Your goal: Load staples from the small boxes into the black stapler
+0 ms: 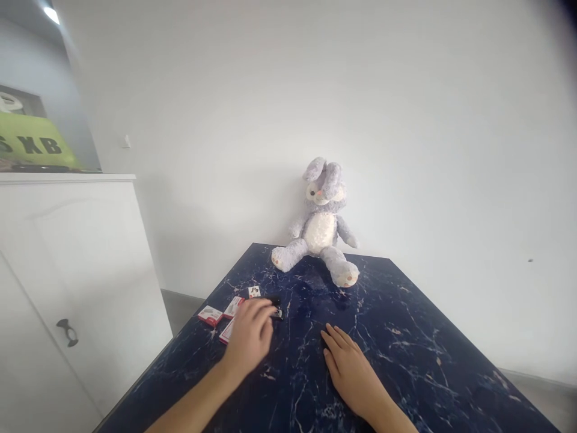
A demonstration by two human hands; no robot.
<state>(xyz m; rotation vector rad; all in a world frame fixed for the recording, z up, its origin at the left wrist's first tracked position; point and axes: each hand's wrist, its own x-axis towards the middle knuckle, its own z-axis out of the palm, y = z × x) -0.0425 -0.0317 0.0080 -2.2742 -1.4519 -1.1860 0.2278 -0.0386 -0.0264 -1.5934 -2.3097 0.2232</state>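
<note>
My left hand (249, 331) reaches over the left part of the dark blue table (306, 385), its fingers bent and its thumb held apart. At its fingertips lies a black stapler-like object (274, 299), partly covered by the fingers; whether they touch it I cannot tell. Close by on the left are small red-and-white boxes, one at the outer side (210, 316), another box (234, 307) beside it, and a third box (226, 332) partly behind my hand. A small white printed packet (254, 291) lies behind them. My right hand (349, 365) rests palm down on the tabletop, fingers stretched out, holding nothing.
A grey plush rabbit (321, 231) sits at the table's far end against the white wall (216, 108). To the left stands a white cabinet (81, 258) with a dark handle (67, 332) and a yellow-green lettered item (36, 141) on top.
</note>
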